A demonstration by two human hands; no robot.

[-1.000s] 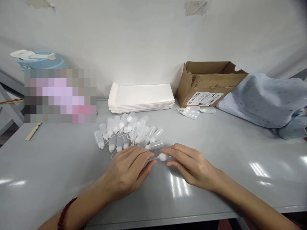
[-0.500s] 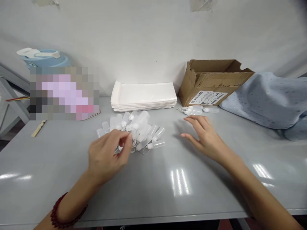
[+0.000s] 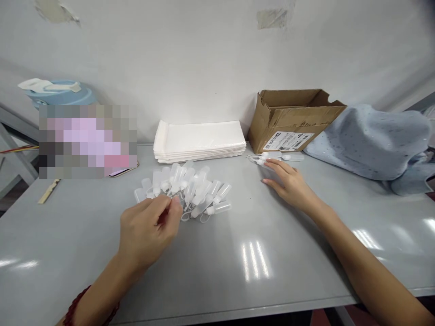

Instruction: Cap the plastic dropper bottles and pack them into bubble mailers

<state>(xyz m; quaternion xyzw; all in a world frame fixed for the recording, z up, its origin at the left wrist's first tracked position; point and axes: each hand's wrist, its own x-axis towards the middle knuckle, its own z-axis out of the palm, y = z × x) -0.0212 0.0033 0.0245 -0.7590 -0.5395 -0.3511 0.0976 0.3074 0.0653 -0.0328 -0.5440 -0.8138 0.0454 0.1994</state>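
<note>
A pile of small translucent bottles [image 3: 200, 192] with white caps and thin loops lies on the grey table, left of the middle. My left hand [image 3: 151, 226] is at the pile's near left edge, thumb and index finger pinched together; what they hold, if anything, is too small to make out. Near the cardboard box, a few more bottles [image 3: 292, 157] lie in a small group. My right hand [image 3: 288, 185] reaches to this group, its fingers apart and its index fingertip over or on one bottle; no bottle is gripped in it.
Behind the pile lies a stack of white paper envelopes [image 3: 204, 138]. An open cardboard box [image 3: 295, 122] leans by the wall, with blue speckled cloth [image 3: 367, 140] to its right. At the left are a light-blue container [image 3: 61, 93], a blurred-out item and a short yellowish strip [image 3: 49, 191].
My right hand has reached the small bottle group by the box. My left hand has drawn slightly left and down. The camera view has shifted a little.
</note>
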